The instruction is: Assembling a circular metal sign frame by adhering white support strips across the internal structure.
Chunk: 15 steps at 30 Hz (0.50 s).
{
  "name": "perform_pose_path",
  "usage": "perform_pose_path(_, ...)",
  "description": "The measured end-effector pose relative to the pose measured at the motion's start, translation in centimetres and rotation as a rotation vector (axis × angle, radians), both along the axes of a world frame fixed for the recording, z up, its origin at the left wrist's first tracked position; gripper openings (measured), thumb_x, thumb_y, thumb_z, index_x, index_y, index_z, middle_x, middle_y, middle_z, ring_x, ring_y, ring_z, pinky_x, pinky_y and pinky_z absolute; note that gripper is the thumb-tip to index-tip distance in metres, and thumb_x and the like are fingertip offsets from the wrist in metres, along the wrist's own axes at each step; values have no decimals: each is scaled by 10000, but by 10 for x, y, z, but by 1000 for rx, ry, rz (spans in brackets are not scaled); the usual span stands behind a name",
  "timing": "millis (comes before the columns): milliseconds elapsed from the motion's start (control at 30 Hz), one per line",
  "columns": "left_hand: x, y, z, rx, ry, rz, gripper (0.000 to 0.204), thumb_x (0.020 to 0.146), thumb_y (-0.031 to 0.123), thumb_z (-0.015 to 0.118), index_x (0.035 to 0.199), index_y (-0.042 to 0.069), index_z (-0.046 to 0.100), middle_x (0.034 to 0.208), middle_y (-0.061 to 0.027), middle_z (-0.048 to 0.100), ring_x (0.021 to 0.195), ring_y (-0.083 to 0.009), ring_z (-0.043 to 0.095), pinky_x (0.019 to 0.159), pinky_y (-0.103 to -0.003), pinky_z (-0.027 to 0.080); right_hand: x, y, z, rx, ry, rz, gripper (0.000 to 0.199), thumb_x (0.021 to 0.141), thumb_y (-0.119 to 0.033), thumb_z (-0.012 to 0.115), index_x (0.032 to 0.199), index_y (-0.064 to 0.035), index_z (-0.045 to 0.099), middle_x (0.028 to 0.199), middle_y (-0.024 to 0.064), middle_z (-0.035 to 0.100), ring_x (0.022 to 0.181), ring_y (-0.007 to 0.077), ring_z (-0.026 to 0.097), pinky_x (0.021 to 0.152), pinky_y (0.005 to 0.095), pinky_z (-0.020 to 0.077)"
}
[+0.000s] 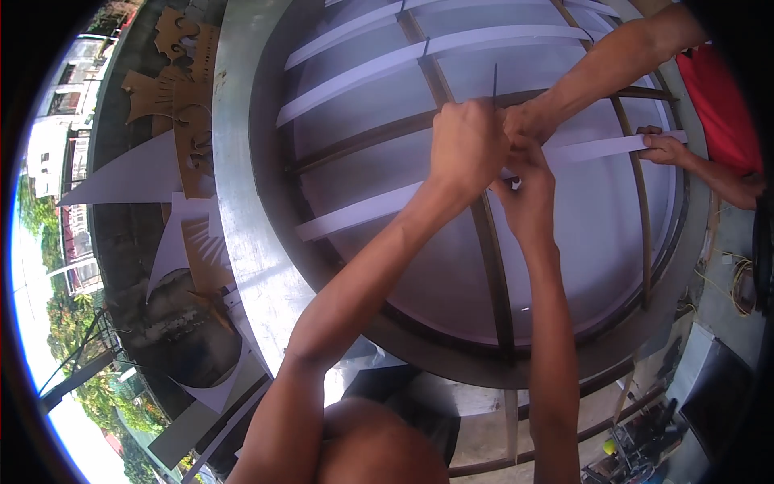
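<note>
A long white strip lies across a dark metal bar of a large round frame. Over their crossing, my left hand is closed in a fist, with a thin black cable tie sticking up from its top. My right hand is bent in a pinch just beside it, at the underside of the crossing; what its fingertips hold is hidden. A co-worker's hand reaches in from the right and touches the same spot. Their other hand grips the strip's right end.
More white strips cross the frame's far part, with black ties at some bars. A shiny metal rim surrounds it. Brown cut-out ornaments and white pointed panels lie at the left. The co-worker's red garment is at the right.
</note>
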State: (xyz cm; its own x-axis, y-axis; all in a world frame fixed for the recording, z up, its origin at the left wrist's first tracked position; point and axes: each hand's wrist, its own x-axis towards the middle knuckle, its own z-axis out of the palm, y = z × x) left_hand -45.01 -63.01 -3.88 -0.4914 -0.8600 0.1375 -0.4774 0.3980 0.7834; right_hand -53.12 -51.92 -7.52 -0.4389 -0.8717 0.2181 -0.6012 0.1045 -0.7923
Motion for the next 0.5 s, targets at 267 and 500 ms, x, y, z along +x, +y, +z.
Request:
perform_pose_path(267, 24, -30, 8, 29, 1, -242, 330, 949, 174, 618, 747, -85, 653, 652, -230, 650, 611, -389, 669, 620, -435, 542, 15, 3, 9, 52, 70, -139, 238, 835, 48, 753, 1059, -34, 752, 1349, 178, 514, 1239, 346, 500, 810, 388, 564)
perform_pose_path(500, 47, -39, 13, 248, -76, -300, 330, 987, 227, 612, 841, -55, 699, 691, -105, 689, 605, -197, 673, 622, -355, 542, 9, 1, 24, 314, 675, 122, 314, 860, 62, 661, 1138, -58, 746, 1416, 201, 445, 1337, 404, 346, 1100, 538, 315)
